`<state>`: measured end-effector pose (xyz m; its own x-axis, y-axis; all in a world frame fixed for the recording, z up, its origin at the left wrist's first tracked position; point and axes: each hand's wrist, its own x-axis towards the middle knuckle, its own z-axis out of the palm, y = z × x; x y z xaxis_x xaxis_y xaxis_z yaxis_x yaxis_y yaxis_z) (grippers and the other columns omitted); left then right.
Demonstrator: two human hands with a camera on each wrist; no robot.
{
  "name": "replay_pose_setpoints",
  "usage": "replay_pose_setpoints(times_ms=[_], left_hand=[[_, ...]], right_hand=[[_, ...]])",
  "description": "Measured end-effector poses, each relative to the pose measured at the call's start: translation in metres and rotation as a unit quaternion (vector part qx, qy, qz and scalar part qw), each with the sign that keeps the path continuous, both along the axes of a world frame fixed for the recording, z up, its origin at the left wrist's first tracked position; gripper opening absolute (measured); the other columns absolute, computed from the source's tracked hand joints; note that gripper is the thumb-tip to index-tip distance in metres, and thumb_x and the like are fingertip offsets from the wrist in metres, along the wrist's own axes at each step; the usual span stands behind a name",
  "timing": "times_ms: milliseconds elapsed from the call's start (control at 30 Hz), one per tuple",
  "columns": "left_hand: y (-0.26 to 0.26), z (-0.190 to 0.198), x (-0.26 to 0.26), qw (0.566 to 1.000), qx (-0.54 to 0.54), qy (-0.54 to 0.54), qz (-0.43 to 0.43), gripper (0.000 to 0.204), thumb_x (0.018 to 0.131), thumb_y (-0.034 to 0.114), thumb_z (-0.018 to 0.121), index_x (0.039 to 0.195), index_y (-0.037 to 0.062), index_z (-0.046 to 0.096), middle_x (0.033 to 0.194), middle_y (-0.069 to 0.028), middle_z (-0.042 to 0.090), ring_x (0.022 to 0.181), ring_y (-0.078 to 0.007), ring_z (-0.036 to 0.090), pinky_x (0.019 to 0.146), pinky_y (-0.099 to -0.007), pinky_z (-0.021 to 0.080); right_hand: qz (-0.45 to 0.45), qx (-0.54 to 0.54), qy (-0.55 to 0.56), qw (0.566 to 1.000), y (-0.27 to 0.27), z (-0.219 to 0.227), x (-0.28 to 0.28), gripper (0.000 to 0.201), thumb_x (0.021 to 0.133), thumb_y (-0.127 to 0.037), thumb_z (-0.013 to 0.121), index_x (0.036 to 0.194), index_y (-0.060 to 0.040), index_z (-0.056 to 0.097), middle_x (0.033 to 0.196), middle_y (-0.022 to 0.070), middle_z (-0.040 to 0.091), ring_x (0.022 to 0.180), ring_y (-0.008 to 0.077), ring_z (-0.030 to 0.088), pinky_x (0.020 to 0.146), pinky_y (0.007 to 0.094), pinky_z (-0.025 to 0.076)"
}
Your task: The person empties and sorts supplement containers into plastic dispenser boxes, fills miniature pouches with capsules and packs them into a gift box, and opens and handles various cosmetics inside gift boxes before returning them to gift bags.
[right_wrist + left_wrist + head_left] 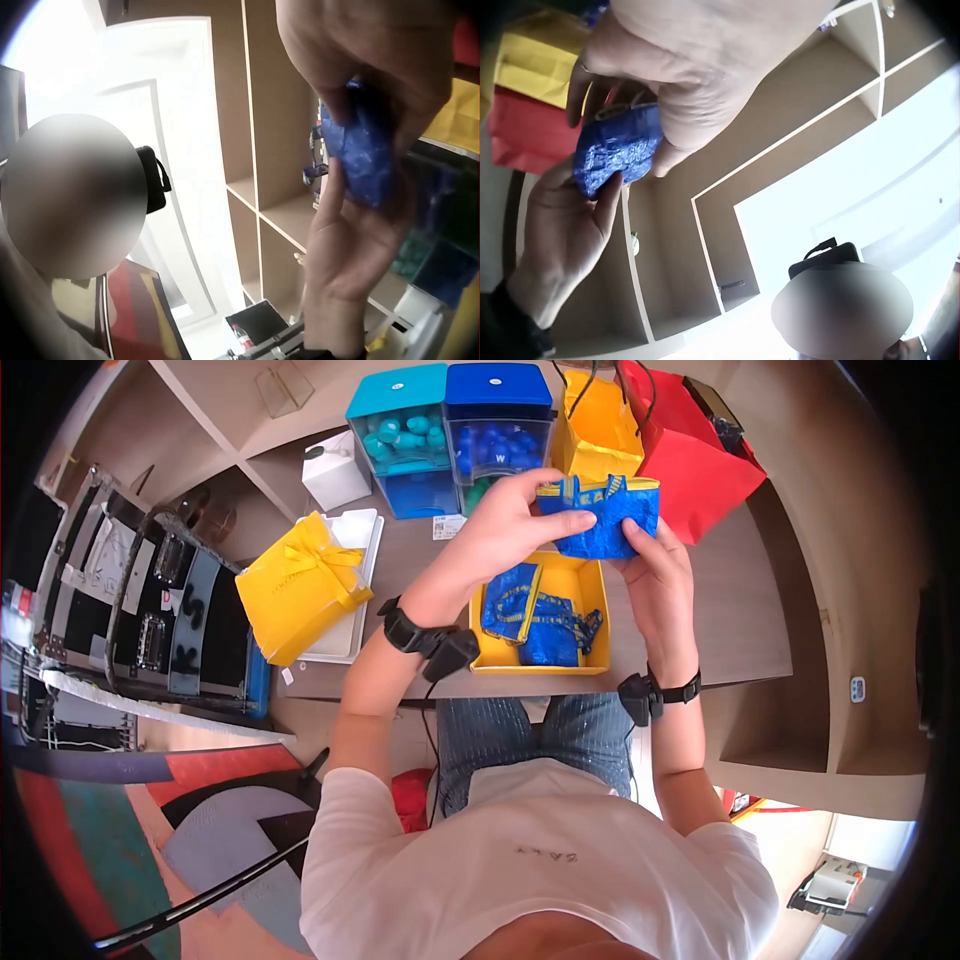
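A small crinkly blue bag [607, 525] with a yellow-edged top and short blue straps is held up above the desk, between both hands. My left hand [510, 525] grips its left side, thumb across the front and fingers behind the top. On the lower right, my right hand [662, 575] pinches the bag with the thumb on its front. The left wrist view shows the same blue bag [619, 146] bulging slightly between the hands. Below it, a yellow box [484, 660] on the desk contains more folded blue bags [548, 640] with yellow-and-black patterned straps.
Behind the hands stand teal [400, 395] and dark blue [497, 385] drawer boxes, a yellow paper bag [600, 445] and a red paper bag [700, 480]. At left, a yellow ribboned bag [300, 590] lies over a white tray [372, 540]. Shelving surrounds the desk [745, 610].
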<state>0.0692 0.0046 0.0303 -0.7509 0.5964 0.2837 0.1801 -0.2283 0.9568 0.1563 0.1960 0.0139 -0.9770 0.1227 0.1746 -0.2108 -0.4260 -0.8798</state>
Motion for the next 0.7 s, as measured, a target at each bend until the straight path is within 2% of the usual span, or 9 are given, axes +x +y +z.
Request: replay_pose_setpoints(times_ms=[33, 67, 133, 167, 200, 233, 467, 533, 700], left_hand=[[-0.003, 0.004, -0.007, 0.993, -0.069, 0.088, 0.034, 0.027, 0.092, 0.015, 0.079, 0.113, 0.0028, 0.067, 0.1, -0.0022, 0.07, 0.09, -0.0096, 0.066, 0.08, -0.026, 0.053], [-0.005, 0.007, -0.013, 0.97, -0.102, 0.189, 0.115, 0.017, 0.089, 0.011, 0.079, 0.097, 0.0018, 0.067, 0.085, -0.0022, 0.067, 0.076, -0.0083, 0.06, 0.069, -0.0272, 0.05], [-0.009, 0.002, -0.032, 0.956, -0.117, 0.228, 0.146, 0.018, 0.086, 0.009, 0.078, 0.095, 0.0008, 0.064, 0.081, -0.0042, 0.065, 0.073, -0.0081, 0.057, 0.066, -0.0282, 0.048], [-0.01, 0.0, -0.041, 0.938, -0.133, 0.263, 0.18, 0.019, 0.084, 0.007, 0.078, 0.092, -0.0001, 0.062, 0.078, -0.0062, 0.063, 0.071, -0.0078, 0.054, 0.063, -0.0293, 0.046], [-0.012, 0.005, -0.041, 0.932, -0.148, 0.278, 0.178, 0.026, 0.081, 0.014, 0.081, 0.092, -0.0015, 0.063, 0.078, -0.0194, 0.064, 0.07, -0.0367, 0.061, 0.064, -0.0391, 0.048], [-0.012, 0.005, -0.041, 0.934, -0.14, 0.278, 0.175, 0.026, 0.081, 0.014, 0.081, 0.092, -0.0015, 0.063, 0.078, -0.0194, 0.064, 0.07, -0.0367, 0.061, 0.064, -0.0391, 0.048], [-0.012, -0.001, -0.048, 0.926, -0.156, 0.284, 0.194, 0.027, 0.078, 0.015, 0.083, 0.091, -0.0018, 0.067, 0.078, -0.0207, 0.066, 0.072, -0.0387, 0.065, 0.064, -0.042, 0.05], [-0.009, -0.008, -0.052, 0.935, -0.131, 0.273, 0.187, 0.028, 0.079, 0.013, 0.081, 0.086, -0.0032, 0.059, 0.067, -0.0121, 0.057, 0.06, -0.0184, 0.049, 0.058, -0.0335, 0.043], [-0.002, -0.013, -0.051, 0.953, -0.125, 0.225, 0.159, 0.027, 0.081, 0.014, 0.082, 0.083, -0.0025, 0.06, 0.068, -0.009, 0.059, 0.064, -0.0107, 0.05, 0.06, -0.0308, 0.045]], right_hand=[[-0.001, 0.003, 0.004, 1.0, -0.001, 0.0, -0.008, 0.034, 0.103, -0.012, 0.061, 0.133, 0.0033, 0.059, 0.127, 0.0114, 0.068, 0.113, 0.0192, 0.068, 0.098, 0.0337, 0.055], [-0.097, 0.154, 0.075, 0.98, -0.002, -0.002, -0.018, 0.035, 0.101, -0.009, 0.063, 0.134, 0.002, 0.059, 0.13, 0.0122, 0.066, 0.115, 0.0198, 0.066, 0.098, 0.0337, 0.055], [-0.278, 0.448, 0.181, 0.83, -0.01, 0.014, -0.021, 0.046, 0.089, 0.002, 0.071, 0.133, -0.0034, 0.06, 0.135, 0.0136, 0.061, 0.12, 0.0259, 0.063, 0.099, 0.0376, 0.054], [-0.282, 0.452, 0.185, 0.826, -0.011, 0.023, -0.024, 0.046, 0.089, 0.002, 0.071, 0.133, -0.0034, 0.06, 0.135, 0.0136, 0.061, 0.12, 0.0259, 0.063, 0.099, 0.0376, 0.054], [-0.321, 0.579, 0.257, 0.704, -0.012, 0.03, -0.026, 0.05, 0.084, 0.002, 0.073, 0.132, -0.0053, 0.061, 0.134, 0.0133, 0.061, 0.12, 0.0287, 0.063, 0.1, 0.0392, 0.052], [-0.345, 0.686, 0.316, 0.558, -0.013, 0.035, -0.026, 0.054, 0.079, 0.002, 0.075, 0.13, -0.0073, 0.062, 0.133, 0.0129, 0.061, 0.121, 0.0314, 0.062, 0.101, 0.0409, 0.051], [-0.316, 0.706, 0.297, 0.56, -0.025, 0.024, -0.036, 0.036, 0.071, 0.001, 0.076, 0.104, -0.0082, 0.068, 0.099, 0.0065, 0.064, 0.098, 0.0286, 0.062, 0.085, 0.0411, 0.049], [-0.324, 0.708, 0.299, 0.551, -0.029, 0.025, -0.037, 0.035, 0.071, 0.0, 0.076, 0.104, -0.0084, 0.068, 0.098, 0.0063, 0.063, 0.097, 0.0278, 0.062, 0.084, 0.0402, 0.049], [-0.355, 0.718, 0.317, 0.507, -0.028, 0.029, -0.037, 0.033, 0.071, -0.001, 0.076, 0.102, -0.0085, 0.069, 0.096, 0.0064, 0.064, 0.095, 0.0267, 0.063, 0.085, 0.0392, 0.049]])
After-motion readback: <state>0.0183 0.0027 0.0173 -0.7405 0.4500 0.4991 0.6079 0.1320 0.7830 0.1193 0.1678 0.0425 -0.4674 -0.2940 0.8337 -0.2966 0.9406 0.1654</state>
